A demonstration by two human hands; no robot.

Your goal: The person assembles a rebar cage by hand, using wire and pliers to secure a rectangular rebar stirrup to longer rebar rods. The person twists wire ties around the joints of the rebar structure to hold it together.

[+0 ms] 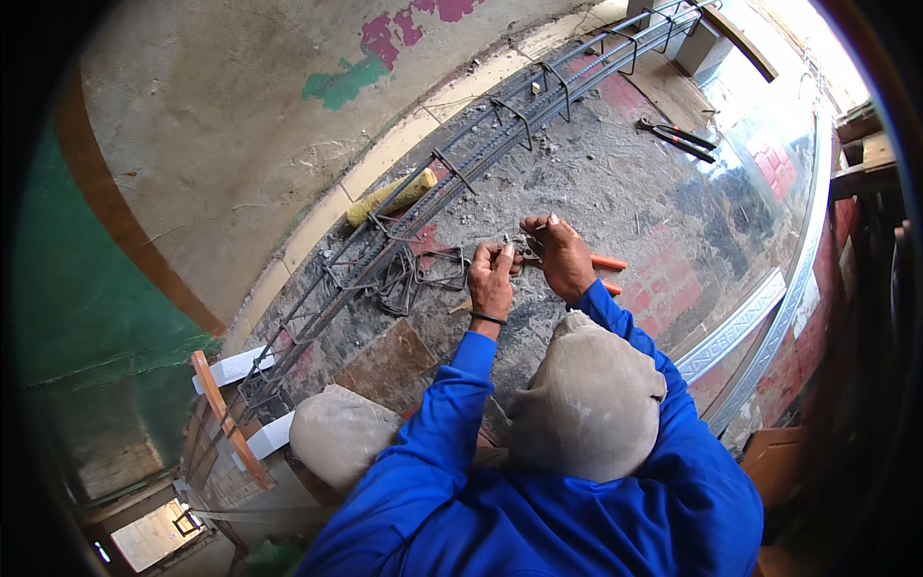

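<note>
My left hand [491, 285], with a dark band at its wrist, is closed in a pinch. Close beside it, my right hand [563, 258] has thumb and fingers pressed together. Thin dark strands seem to run between the fingertips, but I cannot make out what either hand holds. Orange-handled pliers [610, 263] show partly from behind my right hand, their jaws mostly hidden. Left of my hands lies a heap of bent steel stirrups [411, 280]. Beyond it, a long rebar cage [452, 185] runs diagonally, with square stirrups spaced along its bars.
Another pair of pliers [679, 137], with dark handles, lies at the far right. A yellow roll [391, 196] rests behind the cage along the wall. Pale metal channels [733, 325] lie at the right. A wooden strip [231, 420] lies near the cage's left end.
</note>
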